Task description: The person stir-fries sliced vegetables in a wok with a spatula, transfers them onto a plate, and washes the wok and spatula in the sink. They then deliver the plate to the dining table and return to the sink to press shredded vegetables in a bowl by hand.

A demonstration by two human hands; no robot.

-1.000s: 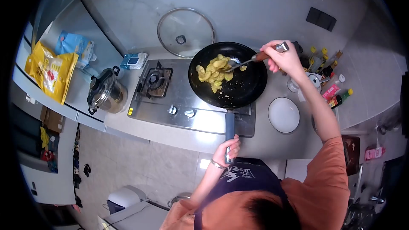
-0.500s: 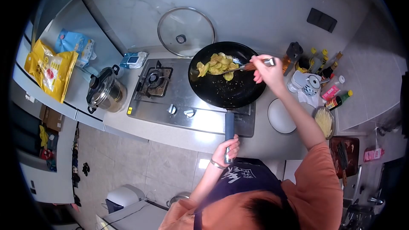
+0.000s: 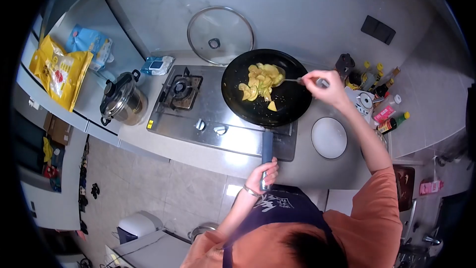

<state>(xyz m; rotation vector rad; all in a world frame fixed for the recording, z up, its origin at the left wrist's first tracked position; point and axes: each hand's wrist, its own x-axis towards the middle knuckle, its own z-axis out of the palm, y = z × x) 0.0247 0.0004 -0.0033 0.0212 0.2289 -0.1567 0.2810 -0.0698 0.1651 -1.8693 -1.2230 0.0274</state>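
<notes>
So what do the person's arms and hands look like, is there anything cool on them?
The left hand has no glove, but a shiny silver-coloured round bracelet goes around that wrist. The right hand has no glove either, and I see no bracelet there. Loose, short orange cloth sleeves cover the upper arms.

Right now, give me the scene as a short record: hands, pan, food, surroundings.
left hand: gripping the blue-grey handle of the round black pan
right hand: holding a metal utensil, its head at the food
food: yellow slices, mostly heaped in the pan's upper half
pan: over the right side of the steel stove
glass lid: leaning against the wall, behind the stove
round white plate: on the counter, right of the pan
</notes>
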